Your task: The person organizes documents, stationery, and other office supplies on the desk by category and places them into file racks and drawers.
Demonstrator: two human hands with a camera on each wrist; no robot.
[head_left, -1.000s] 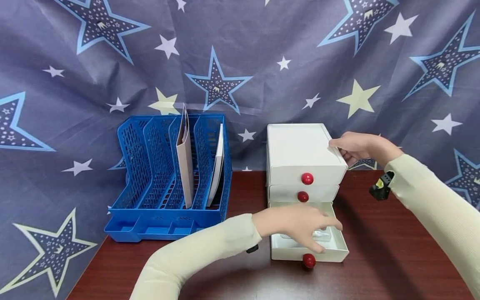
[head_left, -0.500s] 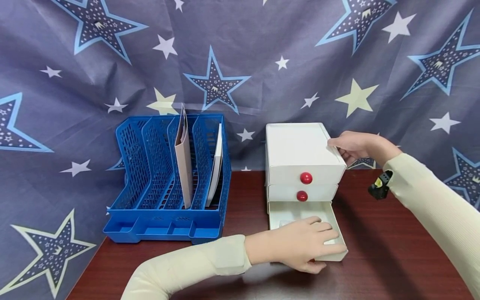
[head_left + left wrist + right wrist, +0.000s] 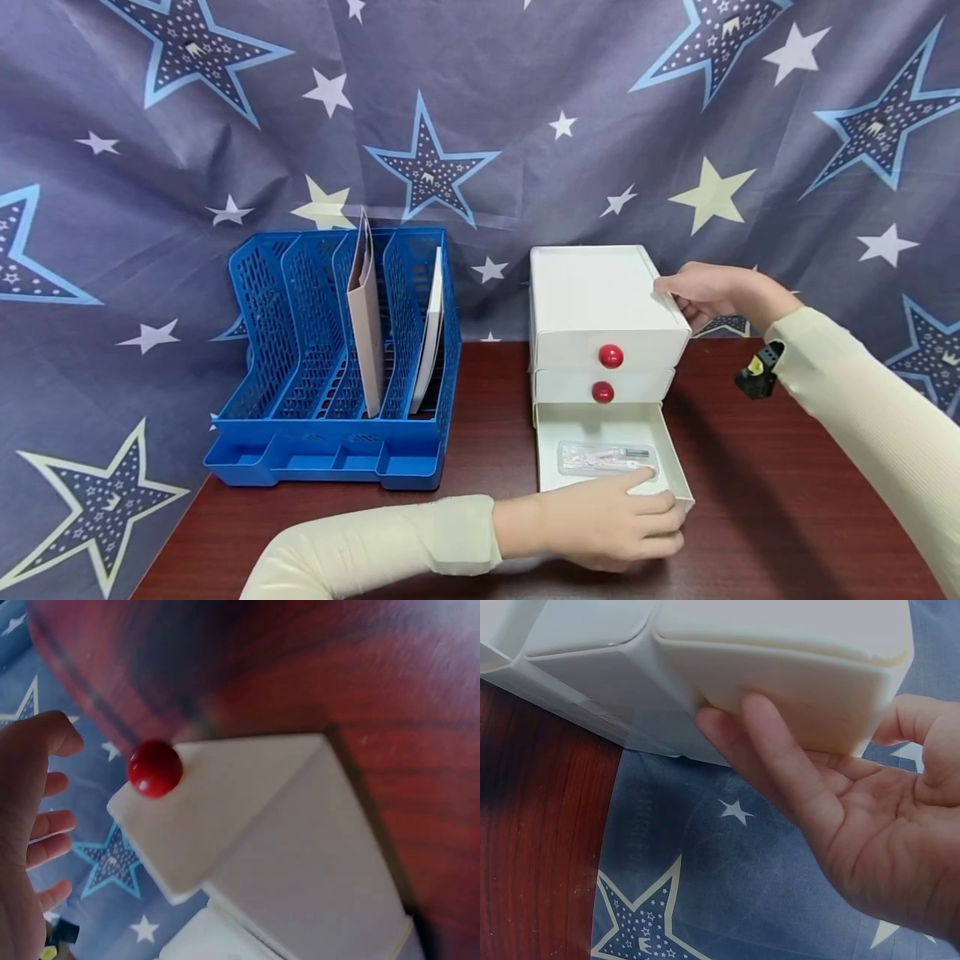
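A white drawer cabinet (image 3: 592, 287) stands on the table with red round knobs. Its bottom drawer (image 3: 585, 421) is pulled out, and a clear plastic case (image 3: 606, 458) with small items lies inside. My left hand (image 3: 600, 521) is at that drawer's front, hiding its red knob (image 3: 155, 769) in the head view. In the left wrist view, the left hand's fingers are loosely bent and apart from the knob. My right hand (image 3: 701, 293) holds the cabinet's upper right edge, thumb on top. In the right wrist view two fingers (image 3: 780, 750) press against the cabinet's side.
A blue file organizer (image 3: 330, 350) stands on the left of the dark red table (image 3: 491, 417). It holds a beige folder (image 3: 366, 333) and a white book (image 3: 429, 342). A starry cloth (image 3: 510, 125) hangs behind.
My left hand has moved from above the open drawer toward me, down to its front, uncovering the clear case. The right hand has kept its place on the cabinet.
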